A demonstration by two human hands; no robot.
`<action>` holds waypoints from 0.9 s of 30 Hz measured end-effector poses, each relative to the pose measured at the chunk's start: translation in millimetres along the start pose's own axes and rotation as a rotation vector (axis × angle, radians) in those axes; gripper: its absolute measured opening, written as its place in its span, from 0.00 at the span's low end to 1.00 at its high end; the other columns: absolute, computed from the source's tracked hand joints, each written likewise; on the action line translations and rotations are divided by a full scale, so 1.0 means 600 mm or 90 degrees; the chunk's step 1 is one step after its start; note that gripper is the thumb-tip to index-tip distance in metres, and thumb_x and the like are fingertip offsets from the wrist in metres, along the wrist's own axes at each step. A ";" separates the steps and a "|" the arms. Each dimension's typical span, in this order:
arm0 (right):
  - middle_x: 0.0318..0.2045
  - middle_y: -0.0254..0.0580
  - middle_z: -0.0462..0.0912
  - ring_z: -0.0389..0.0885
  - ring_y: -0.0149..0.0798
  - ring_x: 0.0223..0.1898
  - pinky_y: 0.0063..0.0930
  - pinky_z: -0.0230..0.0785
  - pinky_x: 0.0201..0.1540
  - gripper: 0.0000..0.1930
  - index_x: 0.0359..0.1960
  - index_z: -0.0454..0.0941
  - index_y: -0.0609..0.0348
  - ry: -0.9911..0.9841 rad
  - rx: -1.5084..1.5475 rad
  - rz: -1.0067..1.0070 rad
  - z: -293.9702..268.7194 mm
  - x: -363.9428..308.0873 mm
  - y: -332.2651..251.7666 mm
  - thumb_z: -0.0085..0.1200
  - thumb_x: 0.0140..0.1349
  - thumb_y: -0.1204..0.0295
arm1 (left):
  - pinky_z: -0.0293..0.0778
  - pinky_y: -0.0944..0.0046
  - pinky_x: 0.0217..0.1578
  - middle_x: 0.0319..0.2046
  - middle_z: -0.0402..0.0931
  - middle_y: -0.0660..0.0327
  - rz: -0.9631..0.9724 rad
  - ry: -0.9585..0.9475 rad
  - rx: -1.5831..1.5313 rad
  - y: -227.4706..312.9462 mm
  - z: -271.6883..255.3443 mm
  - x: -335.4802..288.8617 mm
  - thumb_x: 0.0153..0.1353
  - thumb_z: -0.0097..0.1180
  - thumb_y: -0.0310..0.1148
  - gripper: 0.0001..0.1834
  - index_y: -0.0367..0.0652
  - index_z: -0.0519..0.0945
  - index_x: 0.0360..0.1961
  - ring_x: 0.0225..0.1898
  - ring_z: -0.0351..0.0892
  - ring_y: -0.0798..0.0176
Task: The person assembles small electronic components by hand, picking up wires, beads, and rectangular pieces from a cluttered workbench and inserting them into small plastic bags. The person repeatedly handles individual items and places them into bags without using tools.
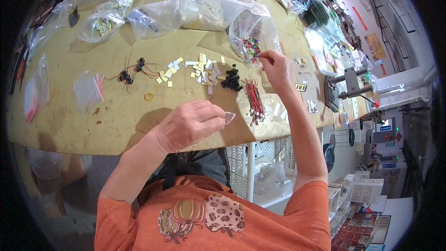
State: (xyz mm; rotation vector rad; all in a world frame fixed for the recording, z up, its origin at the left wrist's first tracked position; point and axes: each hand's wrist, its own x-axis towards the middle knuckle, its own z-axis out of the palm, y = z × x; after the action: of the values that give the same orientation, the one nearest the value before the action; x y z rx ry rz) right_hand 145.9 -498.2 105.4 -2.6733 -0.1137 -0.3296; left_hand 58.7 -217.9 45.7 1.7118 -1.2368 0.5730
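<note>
Near the table's front edge, my left hand (190,123) is closed on a small clear plastic bag (229,117), whose edge sticks out past the fingertips. My right hand (277,70) reaches over the table with thumb and fingers pinched together, at the mouth of a clear bag of small multicoloured parts (251,46). What the pinch holds, if anything, is too small to make out. Between my hands lie a bundle of red and black wires (253,101) and a heap of small black parts (231,80). Left of these are scattered pale yellow and white rectangular pieces (204,70).
Black round parts with wires (132,72), flat clear bags (89,93) and yellow rubber bands (148,97) lie on the left. A translucent plastic bin (216,4) stands at the back beside filled bags (104,21). A small press with a red-knobbed lever (350,86) is at the right.
</note>
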 end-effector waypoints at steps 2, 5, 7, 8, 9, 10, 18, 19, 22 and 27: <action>0.38 0.55 0.85 0.85 0.54 0.41 0.42 0.76 0.45 0.08 0.39 0.85 0.60 0.000 -0.015 0.023 0.033 0.036 0.045 0.57 0.60 0.73 | 0.81 0.59 0.35 0.36 0.82 0.60 -0.024 -0.002 -0.008 -0.001 0.006 0.001 0.52 0.67 0.25 0.07 0.40 0.83 0.34 0.35 0.83 0.57; 0.37 0.55 0.86 0.85 0.54 0.41 0.43 0.76 0.46 0.09 0.39 0.85 0.60 -0.012 -0.085 -0.051 0.074 0.074 0.074 0.58 0.58 0.72 | 0.81 0.60 0.35 0.36 0.82 0.60 -0.053 -0.006 0.005 -0.004 0.004 -0.004 0.53 0.67 0.26 0.07 0.40 0.82 0.33 0.35 0.83 0.57; 0.34 0.53 0.87 0.87 0.52 0.37 0.40 0.77 0.44 0.11 0.40 0.86 0.60 -0.066 -0.130 -0.066 0.086 0.081 0.077 0.61 0.56 0.71 | 0.81 0.60 0.35 0.36 0.82 0.60 -0.055 -0.014 0.013 -0.005 0.002 -0.005 0.53 0.66 0.26 0.07 0.40 0.82 0.33 0.35 0.83 0.57; 0.32 0.53 0.87 0.86 0.52 0.36 0.39 0.77 0.43 0.10 0.38 0.85 0.61 -0.059 -0.101 -0.089 0.094 0.087 0.089 0.62 0.55 0.71 | 0.81 0.60 0.35 0.36 0.82 0.60 -0.055 -0.012 0.009 -0.006 0.003 -0.006 0.53 0.66 0.26 0.06 0.40 0.82 0.33 0.35 0.83 0.57; 0.32 0.53 0.87 0.86 0.52 0.36 0.39 0.77 0.43 0.10 0.38 0.85 0.62 -0.067 -0.091 -0.071 0.099 0.094 0.096 0.63 0.55 0.71 | 0.81 0.61 0.36 0.36 0.82 0.60 -0.055 -0.010 0.004 -0.008 0.004 -0.007 0.53 0.66 0.26 0.06 0.40 0.82 0.33 0.35 0.83 0.57; 0.32 0.53 0.87 0.86 0.52 0.35 0.39 0.77 0.43 0.10 0.37 0.84 0.62 -0.075 -0.080 -0.052 0.102 0.097 0.099 0.63 0.55 0.72 | 0.81 0.61 0.36 0.36 0.82 0.60 -0.055 -0.010 0.000 -0.008 0.005 -0.009 0.54 0.66 0.26 0.06 0.40 0.82 0.33 0.35 0.83 0.57; 0.29 0.41 0.88 0.86 0.33 0.27 0.26 0.76 0.34 0.07 0.37 0.84 0.64 -0.095 0.225 0.171 0.103 0.103 0.138 0.62 0.62 0.73 | 0.81 0.61 0.40 0.37 0.79 0.59 -0.053 -0.027 0.003 -0.004 0.006 -0.006 0.54 0.61 0.24 0.07 0.40 0.79 0.34 0.38 0.83 0.57; 0.30 0.40 0.88 0.86 0.32 0.27 0.25 0.76 0.33 0.07 0.38 0.83 0.64 -0.081 0.288 0.192 0.101 0.104 0.132 0.62 0.62 0.73 | 0.81 0.61 0.40 0.37 0.79 0.59 -0.055 -0.024 0.006 -0.005 0.005 -0.007 0.54 0.61 0.24 0.07 0.40 0.79 0.34 0.38 0.83 0.57; 0.33 0.38 0.88 0.85 0.27 0.26 0.19 0.71 0.28 0.08 0.43 0.82 0.60 -0.050 0.450 0.262 0.083 0.098 0.113 0.63 0.65 0.71 | 0.81 0.61 0.40 0.37 0.80 0.59 -0.064 -0.027 0.010 -0.007 0.006 -0.009 0.54 0.61 0.25 0.06 0.40 0.78 0.34 0.38 0.83 0.57; 0.31 0.41 0.86 0.81 0.25 0.24 0.15 0.65 0.23 0.07 0.40 0.81 0.61 -0.091 0.680 0.280 0.031 0.063 0.074 0.61 0.68 0.70 | 0.81 0.60 0.35 0.35 0.79 0.59 -0.112 0.012 -0.001 -0.007 0.006 -0.005 0.56 0.63 0.25 0.05 0.40 0.78 0.32 0.35 0.83 0.56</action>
State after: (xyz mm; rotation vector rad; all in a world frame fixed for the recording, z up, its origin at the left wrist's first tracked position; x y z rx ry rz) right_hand 192.6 -529.1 79.7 -1.5921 0.2040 0.0722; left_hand 61.0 -219.2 40.1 1.7893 -1.0597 0.4807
